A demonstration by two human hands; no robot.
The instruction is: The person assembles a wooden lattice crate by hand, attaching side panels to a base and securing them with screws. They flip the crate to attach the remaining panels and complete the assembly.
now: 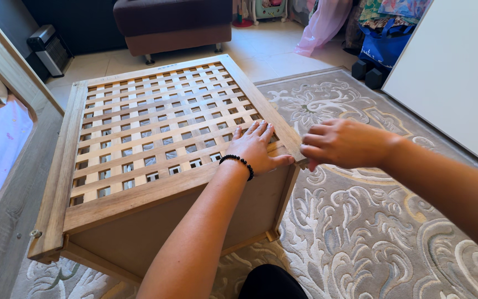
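Observation:
A wooden box-shaped table [139, 196] with a lattice top [156, 119] stands on a patterned grey rug [372, 232]. My left hand [256, 147], with a black bead bracelet at the wrist, lies flat on the lattice top near its right front corner, fingers spread. My right hand [341, 143] is curled at the outside of that same corner, its fingers closed against the frame's edge. Whether something small sits between its fingers is hidden.
A light wooden bed frame [12, 166] with pink bedding runs along the left. A dark sofa [172, 25] stands at the back, a heater [51, 50] at the back left, a white panel [455, 72] leans at the right, and bags and cloth lie behind it.

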